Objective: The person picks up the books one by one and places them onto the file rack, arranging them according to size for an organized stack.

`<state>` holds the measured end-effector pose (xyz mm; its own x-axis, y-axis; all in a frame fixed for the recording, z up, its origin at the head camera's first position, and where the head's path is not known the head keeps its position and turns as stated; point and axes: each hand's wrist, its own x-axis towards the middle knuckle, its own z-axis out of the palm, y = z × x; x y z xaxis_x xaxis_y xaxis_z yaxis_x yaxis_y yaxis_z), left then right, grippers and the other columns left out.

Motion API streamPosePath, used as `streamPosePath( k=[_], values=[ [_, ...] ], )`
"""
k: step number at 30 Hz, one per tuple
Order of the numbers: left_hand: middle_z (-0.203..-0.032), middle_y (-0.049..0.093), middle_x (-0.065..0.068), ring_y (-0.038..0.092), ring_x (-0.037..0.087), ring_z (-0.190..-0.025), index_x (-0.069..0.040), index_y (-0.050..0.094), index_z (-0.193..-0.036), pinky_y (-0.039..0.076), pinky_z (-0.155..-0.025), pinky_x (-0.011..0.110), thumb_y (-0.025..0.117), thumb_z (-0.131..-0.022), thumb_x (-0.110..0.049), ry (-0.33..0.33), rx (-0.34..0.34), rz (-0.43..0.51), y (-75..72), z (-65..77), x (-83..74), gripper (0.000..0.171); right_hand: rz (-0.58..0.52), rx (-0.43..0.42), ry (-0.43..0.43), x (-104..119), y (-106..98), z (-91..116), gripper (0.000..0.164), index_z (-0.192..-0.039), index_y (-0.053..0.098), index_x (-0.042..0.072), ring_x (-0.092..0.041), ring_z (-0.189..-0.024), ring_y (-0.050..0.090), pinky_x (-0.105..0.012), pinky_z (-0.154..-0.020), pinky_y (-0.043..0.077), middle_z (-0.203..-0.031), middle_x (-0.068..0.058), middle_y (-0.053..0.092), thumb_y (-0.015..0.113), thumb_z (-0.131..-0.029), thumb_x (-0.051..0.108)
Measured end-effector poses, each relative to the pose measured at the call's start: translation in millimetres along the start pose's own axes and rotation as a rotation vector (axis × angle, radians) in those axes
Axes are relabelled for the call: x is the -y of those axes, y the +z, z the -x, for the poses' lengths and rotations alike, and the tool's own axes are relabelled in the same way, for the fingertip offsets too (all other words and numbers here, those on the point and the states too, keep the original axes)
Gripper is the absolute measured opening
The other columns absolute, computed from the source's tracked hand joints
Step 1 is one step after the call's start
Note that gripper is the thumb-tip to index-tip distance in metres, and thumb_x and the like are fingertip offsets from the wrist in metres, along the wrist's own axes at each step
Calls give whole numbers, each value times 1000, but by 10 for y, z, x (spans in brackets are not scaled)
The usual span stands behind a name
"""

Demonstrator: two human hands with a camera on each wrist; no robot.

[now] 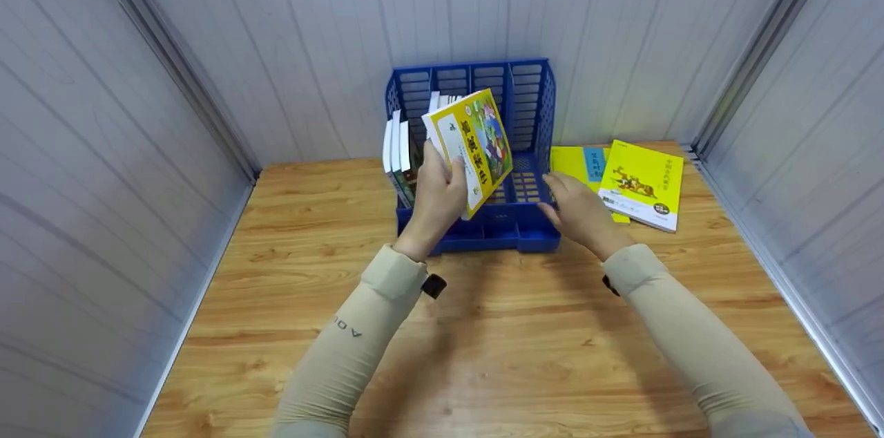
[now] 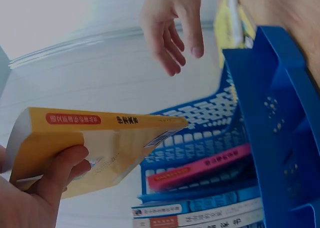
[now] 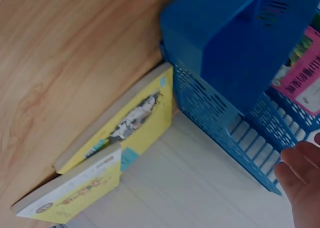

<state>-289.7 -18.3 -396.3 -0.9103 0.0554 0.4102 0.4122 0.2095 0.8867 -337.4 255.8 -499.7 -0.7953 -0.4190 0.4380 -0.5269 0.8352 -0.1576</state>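
My left hand grips a yellow book by its lower left edge, tilted and raised in front of a blue book rack. In the left wrist view its orange-yellow spine faces up, with the thumb on the cover. At the rack's right front, my right hand is held with nothing in it, fingers loosely extended. White-edged books stand in the rack's left compartment. A pink book stands in another compartment, largely hidden by the yellow book in the head view.
To the right of the rack, a yellow book with a horse picture overlaps another yellow book with a blue label. Wooden tabletop stretches in front. Pale panel walls enclose the back and both sides.
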Motion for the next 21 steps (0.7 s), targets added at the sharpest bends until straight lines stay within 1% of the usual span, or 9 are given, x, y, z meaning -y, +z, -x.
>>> streamPosePath(
  k=[3,5,9,12,15,17,19,20,21],
  values=[
    [-143,65,30,74,41,-122,2,37,-154,65,-93,52,43,-114,-9,-15,-2,-89,35,-31,48,42,18,68,12,1,113,-22,49,-146,58,-12,-48,-135,63,-58,-115,52,-145,-33,63,68,-108,19],
    [-143,65,32,74,43,-123,4,37,-154,65,-93,54,44,-114,-9,-20,4,-134,62,-55,75,43,15,92,9,-7,183,-39,44,-143,60,-12,-48,-133,65,-58,-114,53,-143,-32,65,65,-109,16],
    [-145,63,34,72,44,-125,7,37,-153,64,-94,55,43,-113,-8,-19,19,-214,131,-109,115,43,-30,121,4,-38,298,-68,36,-140,62,-13,-48,-128,67,-59,-111,54,-137,-31,68,60,-110,8],
    [-147,61,35,71,45,-127,8,35,-155,65,-92,54,41,-113,-6,-20,44,-266,193,-147,138,45,-66,155,35,-56,356,-79,34,-140,62,-12,-48,-128,67,-59,-111,54,-136,-31,69,56,-111,5],
    [-146,62,36,72,45,-123,9,31,-159,65,-90,53,39,-112,-6,-28,69,-321,261,-187,167,50,-67,183,77,-59,393,-84,33,-138,64,-11,-47,-125,69,-58,-109,56,-133,-30,71,53,-112,5],
    [-143,64,35,74,45,-118,9,30,-160,65,-87,52,39,-113,-7,-39,77,-363,302,-213,187,51,-63,188,92,-51,405,-94,31,-134,67,-10,-47,-120,71,-58,-105,57,-128,-29,74,52,-112,5],
    [-138,67,33,76,43,-112,9,31,-160,64,-87,52,40,-113,-8,-48,72,-418,340,-241,208,51,-57,184,86,-38,413,-111,27,-126,71,-9,-46,-112,74,-59,-99,59,-119,-28,76,52,-112,5],
    [-136,69,32,77,41,-108,8,31,-159,64,-85,50,40,-113,-9,-52,73,-436,356,-252,216,50,-55,181,81,-31,417,-122,25,-122,72,-8,-46,-108,74,-59,-96,60,-115,-28,77,52,-112,5],
    [-131,71,31,77,39,-101,8,32,-159,63,-82,48,41,-113,-8,-54,71,-459,373,-265,225,50,-55,179,76,-24,421,-131,24,-117,72,-7,-46,-105,75,-59,-93,61,-111,-27,77,52,-112,5]
  ],
)
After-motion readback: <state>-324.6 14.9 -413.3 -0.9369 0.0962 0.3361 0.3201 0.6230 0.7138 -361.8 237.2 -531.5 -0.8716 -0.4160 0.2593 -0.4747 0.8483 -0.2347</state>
